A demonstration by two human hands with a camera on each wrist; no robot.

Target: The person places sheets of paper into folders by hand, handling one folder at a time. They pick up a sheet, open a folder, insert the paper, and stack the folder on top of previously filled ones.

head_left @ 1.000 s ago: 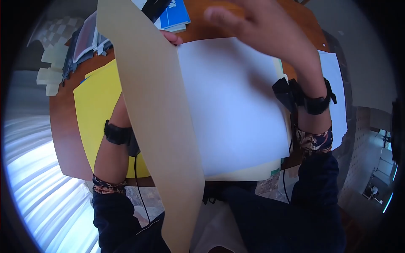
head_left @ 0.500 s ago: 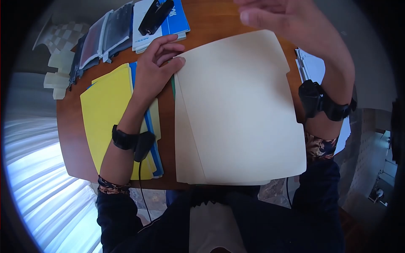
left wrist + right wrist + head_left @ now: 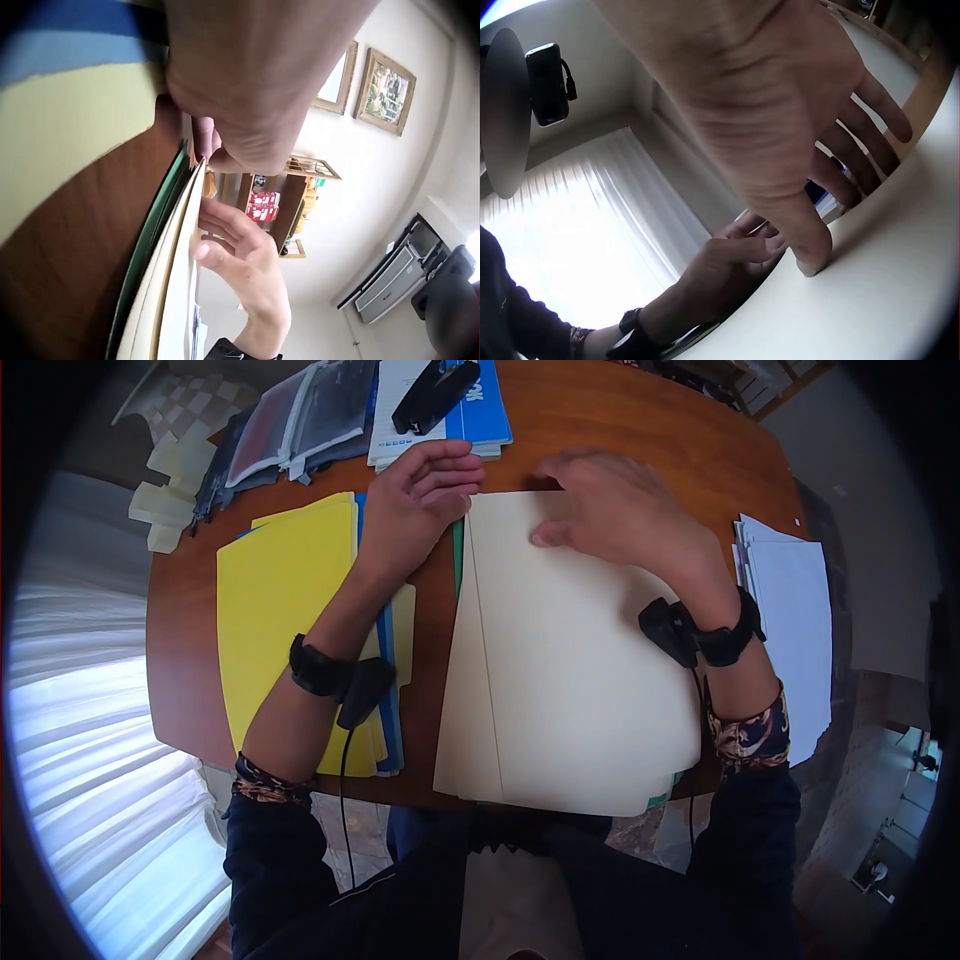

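A closed manila folder (image 3: 580, 680) lies on top of a green folder (image 3: 146, 262), whose edge shows beneath it. My left hand (image 3: 415, 510) is at the folder's top left corner, its thumb tip right at the edge and its fingers loosely bent beyond it. Over the upper part of the folder is my right hand (image 3: 620, 510), fingers spread. In the right wrist view its thumb (image 3: 814, 251) comes down onto the pale folder surface, with the other fingers reaching toward the far edge.
Yellow folders (image 3: 280, 620) with blue ones lie to the left on the wooden table (image 3: 590, 410). White papers (image 3: 790, 620) are stacked on the right. At the back are a black stapler (image 3: 437, 395) on a blue and white pad (image 3: 490, 415) and zip pouches (image 3: 300, 420).
The folder's raised cover has swung over to the right and now lies flat over the white sheet. My right hand rose away, then came down over the folder; my left hand has stayed near the top left corner.
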